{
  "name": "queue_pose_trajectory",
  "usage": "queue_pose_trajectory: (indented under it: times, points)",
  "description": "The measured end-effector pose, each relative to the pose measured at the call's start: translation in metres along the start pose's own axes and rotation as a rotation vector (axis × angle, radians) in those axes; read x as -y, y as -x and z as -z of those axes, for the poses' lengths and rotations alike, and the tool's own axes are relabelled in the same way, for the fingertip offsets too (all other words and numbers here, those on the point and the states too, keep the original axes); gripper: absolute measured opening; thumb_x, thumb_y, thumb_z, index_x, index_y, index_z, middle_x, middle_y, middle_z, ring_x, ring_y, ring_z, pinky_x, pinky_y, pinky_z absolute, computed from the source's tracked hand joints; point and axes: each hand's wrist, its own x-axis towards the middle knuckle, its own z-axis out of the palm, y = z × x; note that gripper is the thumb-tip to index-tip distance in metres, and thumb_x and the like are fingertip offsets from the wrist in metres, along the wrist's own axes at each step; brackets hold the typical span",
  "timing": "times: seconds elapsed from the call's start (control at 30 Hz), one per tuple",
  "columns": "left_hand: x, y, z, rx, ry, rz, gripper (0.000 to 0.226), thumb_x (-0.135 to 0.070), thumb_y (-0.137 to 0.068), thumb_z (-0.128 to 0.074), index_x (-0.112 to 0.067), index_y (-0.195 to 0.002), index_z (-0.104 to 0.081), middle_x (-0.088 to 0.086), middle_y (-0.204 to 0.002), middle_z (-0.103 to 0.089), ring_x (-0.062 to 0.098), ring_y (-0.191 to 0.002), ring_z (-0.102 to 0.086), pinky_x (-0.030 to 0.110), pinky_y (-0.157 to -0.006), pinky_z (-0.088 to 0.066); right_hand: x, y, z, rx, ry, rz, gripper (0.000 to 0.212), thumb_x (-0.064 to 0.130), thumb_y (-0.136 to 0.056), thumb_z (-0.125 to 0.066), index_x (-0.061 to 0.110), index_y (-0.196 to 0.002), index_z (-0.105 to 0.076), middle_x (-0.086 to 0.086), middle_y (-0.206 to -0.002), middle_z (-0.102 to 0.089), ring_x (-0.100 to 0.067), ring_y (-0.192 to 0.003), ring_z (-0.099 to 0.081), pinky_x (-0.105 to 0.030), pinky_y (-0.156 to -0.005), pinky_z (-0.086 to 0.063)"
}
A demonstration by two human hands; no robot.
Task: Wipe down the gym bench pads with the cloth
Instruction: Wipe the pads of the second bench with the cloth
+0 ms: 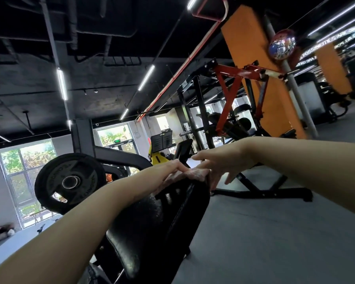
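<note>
Cloth (190,174), pinkish, bunched on the top edge of the black bench pad (152,218). My left hand (170,171) presses it there, fingers straight. My right hand (219,160) hovers just beside, fingers spread, grasping nothing. Weight plate (70,182) to the left.

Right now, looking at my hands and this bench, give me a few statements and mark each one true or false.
1. The cloth lies on the top end of the black bench pad. True.
2. The left hand rests on the cloth. True.
3. The right hand grips a dumbbell. False: its fingers are spread and hold nothing.
4. The weight plate lies flat on the floor. False: it stands upright on a machine, left of the bench.
</note>
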Motion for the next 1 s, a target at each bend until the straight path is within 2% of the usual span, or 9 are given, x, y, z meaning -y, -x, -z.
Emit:
queue_pose_trajectory:
  times: [0.1,0.2,0.4,0.57,0.63,0.73,0.8,0.87,1.0]
  points:
    - [-0.011,0.006,-0.006,-0.012,-0.006,0.004,0.039,-0.041,-0.098,-0.036,-0.062,-0.073,-0.058,-0.023,-0.108,-0.050,-0.001,-0.098,-0.048,0.031,-0.102,-0.036,-0.004,0.018,-0.005,0.007,-0.033,-0.001,0.066,0.061,-0.094,-0.008,0.029,-0.149,-0.027,-0.007,-0.132,-0.055,-0.024,-0.129,-0.046,-0.050,-0.112,-0.024]
    - [-0.017,0.017,-0.015,-0.015,-0.032,-0.085,0.031,-0.045,-0.099,-0.030,-0.055,-0.089,-0.058,-0.023,-0.112,-0.053,-0.003,-0.100,-0.049,0.016,-0.085,-0.035,-0.005,0.032,-0.017,-0.010,-0.088,0.002,0.062,0.058,-0.096,-0.009,0.030,-0.148,-0.027,-0.002,-0.124,-0.056,-0.024,-0.129,-0.045,-0.051,-0.114,-0.023]
    - [-0.019,0.041,-0.037,-0.115,-0.411,-0.296,0.032,-0.030,-0.101,-0.033,-0.027,-0.123,-0.056,-0.017,-0.141,-0.035,0.002,-0.128,-0.032,0.012,-0.101,-0.019,-0.022,0.042,-0.069,-0.185,-0.384,0.128,0.052,0.054,-0.098,-0.011,0.040,-0.144,-0.029,-0.002,-0.142,-0.047,-0.019,-0.130,-0.042,-0.049,-0.111,-0.025]
    - [-0.013,0.064,-0.045,-0.125,-0.512,-0.298,0.033,-0.032,-0.100,-0.035,-0.023,-0.124,-0.055,-0.010,-0.157,-0.010,0.010,-0.140,-0.020,0.013,-0.103,-0.011,-0.023,0.032,-0.140,-0.558,-0.688,0.311,0.038,0.056,-0.097,-0.022,0.050,-0.121,-0.051,0.010,-0.124,-0.061,-0.005,-0.113,-0.054,-0.043,-0.112,-0.027]
    - [-0.004,0.073,-0.048,-0.121,-0.529,-0.295,0.032,-0.035,-0.099,-0.037,-0.021,-0.118,-0.058,-0.011,-0.158,-0.008,0.009,-0.137,-0.027,0.014,-0.100,-0.018,-0.016,0.027,-0.164,-0.671,-0.712,0.395,0.036,0.040,-0.102,-0.021,0.053,-0.121,-0.049,0.008,-0.129,-0.057,0.000,-0.113,-0.051,-0.018,-0.109,-0.030]
    - [0.018,0.085,-0.053,-0.142,-0.546,-0.358,0.033,-0.041,-0.096,-0.038,-0.019,-0.107,-0.060,-0.011,-0.158,-0.008,0.009,-0.139,-0.026,0.016,-0.104,-0.022,-0.008,0.017,-0.192,-0.700,-0.724,0.433,0.045,0.019,-0.104,-0.020,0.036,-0.146,-0.017,0.016,-0.146,-0.024,0.007,-0.124,-0.034,0.011,-0.075,-0.028]
    - [0.031,0.095,-0.056,-0.174,-0.533,-0.431,0.041,-0.050,-0.093,-0.034,-0.018,-0.099,-0.059,-0.010,-0.158,-0.011,0.008,-0.141,-0.024,0.013,-0.105,-0.020,-0.004,0.007,-0.209,-0.750,-0.716,0.446,0.044,0.019,-0.104,-0.023,0.041,-0.142,-0.014,0.028,-0.131,-0.027,0.030,-0.104,-0.036,0.009,-0.074,-0.029]
    - [0.040,0.106,-0.059,-0.188,-0.535,-0.460,0.050,-0.054,-0.091,-0.027,-0.017,-0.100,-0.060,-0.010,-0.157,-0.012,0.004,-0.142,-0.017,0.009,-0.108,-0.014,0.002,0.003,-0.223,-0.886,-0.700,0.418,0.040,0.026,-0.103,-0.026,0.042,-0.140,-0.022,0.028,-0.123,-0.037,0.032,-0.096,-0.039,0.004,-0.079,-0.033]
    - [0.055,0.125,-0.066,-0.211,-0.586,-0.484,0.046,-0.047,-0.093,-0.029,-0.021,-0.116,-0.059,-0.008,-0.157,-0.012,0.006,-0.145,-0.007,0.013,-0.113,-0.007,0.022,0.001,-0.235,-1.099,-0.614,0.285,0.046,0.044,-0.099,-0.031,0.025,-0.140,-0.038,0.003,-0.132,-0.053,-0.011,-0.121,-0.048,-0.034,-0.101,-0.041]
